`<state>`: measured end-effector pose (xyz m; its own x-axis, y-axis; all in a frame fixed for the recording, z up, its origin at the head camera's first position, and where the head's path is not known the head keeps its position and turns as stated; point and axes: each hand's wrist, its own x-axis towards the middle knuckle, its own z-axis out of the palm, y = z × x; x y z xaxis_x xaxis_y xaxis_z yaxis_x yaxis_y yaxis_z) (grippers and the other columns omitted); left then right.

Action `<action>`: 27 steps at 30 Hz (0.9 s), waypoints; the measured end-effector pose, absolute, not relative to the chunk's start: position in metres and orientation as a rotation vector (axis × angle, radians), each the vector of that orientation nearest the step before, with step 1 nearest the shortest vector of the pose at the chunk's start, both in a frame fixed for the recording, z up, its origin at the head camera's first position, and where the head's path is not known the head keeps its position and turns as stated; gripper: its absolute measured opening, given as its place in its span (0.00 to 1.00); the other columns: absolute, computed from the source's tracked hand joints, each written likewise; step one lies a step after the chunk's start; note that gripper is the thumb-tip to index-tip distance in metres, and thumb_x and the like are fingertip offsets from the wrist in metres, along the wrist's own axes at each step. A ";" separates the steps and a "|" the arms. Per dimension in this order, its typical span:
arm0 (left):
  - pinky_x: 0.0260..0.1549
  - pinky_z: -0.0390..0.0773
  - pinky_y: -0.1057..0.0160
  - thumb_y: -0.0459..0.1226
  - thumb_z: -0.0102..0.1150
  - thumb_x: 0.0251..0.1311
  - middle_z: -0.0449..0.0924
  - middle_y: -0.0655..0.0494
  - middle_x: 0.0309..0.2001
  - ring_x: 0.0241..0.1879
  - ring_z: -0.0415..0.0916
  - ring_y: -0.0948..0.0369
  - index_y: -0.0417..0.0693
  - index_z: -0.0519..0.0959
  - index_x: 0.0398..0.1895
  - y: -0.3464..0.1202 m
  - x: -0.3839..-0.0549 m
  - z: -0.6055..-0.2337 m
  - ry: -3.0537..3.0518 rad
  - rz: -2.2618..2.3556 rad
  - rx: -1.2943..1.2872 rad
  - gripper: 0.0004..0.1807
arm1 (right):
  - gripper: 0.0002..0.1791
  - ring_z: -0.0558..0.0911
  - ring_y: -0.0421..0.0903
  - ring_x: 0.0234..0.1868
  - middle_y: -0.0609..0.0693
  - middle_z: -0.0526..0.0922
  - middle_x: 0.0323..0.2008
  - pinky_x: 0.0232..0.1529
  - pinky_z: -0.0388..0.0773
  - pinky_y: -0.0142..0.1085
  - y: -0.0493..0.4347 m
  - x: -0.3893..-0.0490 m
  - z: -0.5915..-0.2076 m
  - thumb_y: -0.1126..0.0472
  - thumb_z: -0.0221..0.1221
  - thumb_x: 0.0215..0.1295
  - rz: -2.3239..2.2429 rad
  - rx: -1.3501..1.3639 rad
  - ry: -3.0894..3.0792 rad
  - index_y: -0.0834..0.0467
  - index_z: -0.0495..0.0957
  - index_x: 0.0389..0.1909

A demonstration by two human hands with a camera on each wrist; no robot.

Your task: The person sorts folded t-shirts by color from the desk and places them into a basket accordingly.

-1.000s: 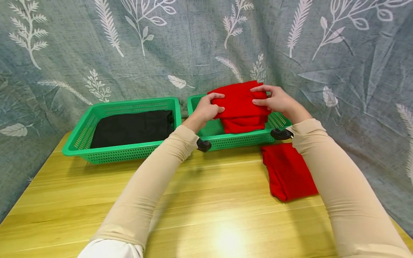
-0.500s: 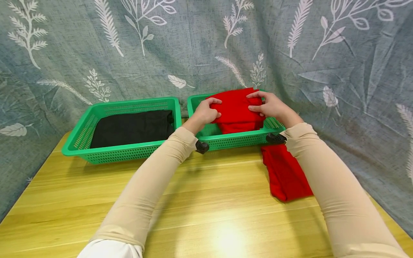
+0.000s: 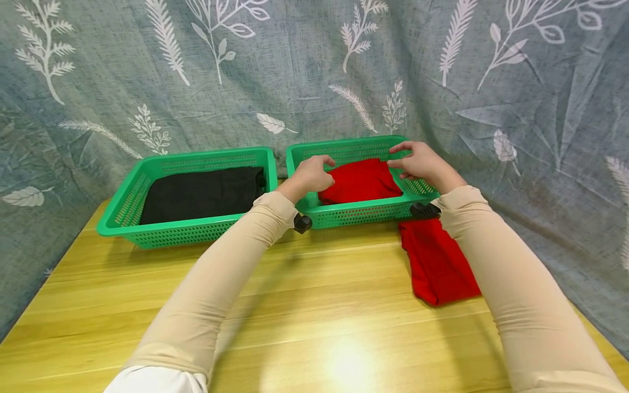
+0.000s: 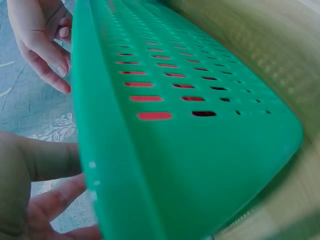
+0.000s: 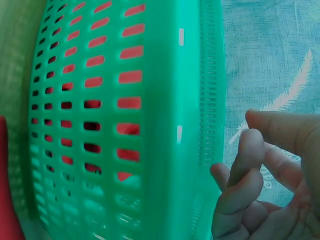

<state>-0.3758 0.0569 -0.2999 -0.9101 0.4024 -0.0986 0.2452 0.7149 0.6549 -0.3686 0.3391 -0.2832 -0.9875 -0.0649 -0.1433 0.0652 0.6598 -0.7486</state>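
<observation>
Inside the right green basket [image 3: 363, 206] lies a folded red cloth [image 3: 361, 181], below the rim. My left hand [image 3: 310, 174] hovers over the basket's left end, its fingertips near the cloth's left edge. Above the right end, my right hand [image 3: 420, 162] has its thumb and fingers spread apart, just beside the cloth. Neither hand holds anything. The left wrist view shows the left hand's fingers [image 4: 55, 197] behind the basket's rim. In the right wrist view, the right hand's loosely bent fingers [image 5: 245, 192] are beside the rim, and red shows through the slots.
A second green basket [image 3: 184, 225] stands to the left with a folded black cloth [image 3: 203, 194] in it. Another folded red cloth [image 3: 437, 265] lies on the wooden table [image 3: 304, 305], partly under the right forearm. A patterned grey-blue curtain [image 3: 314, 71] hangs close behind the baskets.
The red cloth has gone down from above the rim into the right basket, and both hands have let go of it. They have moved slightly apart.
</observation>
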 end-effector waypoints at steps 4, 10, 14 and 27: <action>0.38 0.66 0.59 0.33 0.57 0.76 0.62 0.47 0.83 0.42 0.64 0.55 0.51 0.69 0.79 0.056 -0.371 -0.298 2.647 1.006 0.537 0.30 | 0.32 0.80 0.37 0.23 0.40 0.83 0.33 0.30 0.78 0.32 0.343 -0.366 -0.282 0.54 0.59 0.82 -1.215 -0.016 2.716 0.61 0.64 0.79; 0.49 0.74 0.57 0.34 0.61 0.75 0.71 0.46 0.76 0.59 0.74 0.52 0.53 0.71 0.78 0.057 -0.361 -0.299 2.592 1.116 0.570 0.30 | 0.31 0.80 0.38 0.25 0.47 0.83 0.44 0.30 0.78 0.31 0.347 -0.357 -0.278 0.51 0.58 0.82 -1.165 -0.060 2.713 0.59 0.66 0.79; 0.48 0.78 0.58 0.34 0.61 0.76 0.79 0.47 0.65 0.64 0.76 0.49 0.54 0.73 0.76 0.058 -0.352 -0.297 2.503 1.248 0.584 0.27 | 0.31 0.80 0.40 0.25 0.52 0.80 0.54 0.31 0.78 0.33 0.352 -0.350 -0.274 0.49 0.57 0.83 -1.127 -0.070 2.706 0.57 0.66 0.79; 0.40 0.80 0.60 0.34 0.59 0.77 0.82 0.48 0.49 0.40 0.80 0.49 0.52 0.77 0.69 0.065 -0.308 -0.296 2.289 1.452 0.775 0.20 | 0.31 0.80 0.44 0.30 0.62 0.74 0.66 0.33 0.77 0.38 0.373 -0.321 -0.261 0.45 0.55 0.84 -1.025 -0.111 2.722 0.55 0.66 0.79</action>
<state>-0.3084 0.0646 -0.2959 -0.8013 0.5980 0.0183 0.2715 0.3362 0.9018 -0.3210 0.3730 -0.2613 -0.9706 -0.1507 -0.1878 0.0105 0.7525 -0.6586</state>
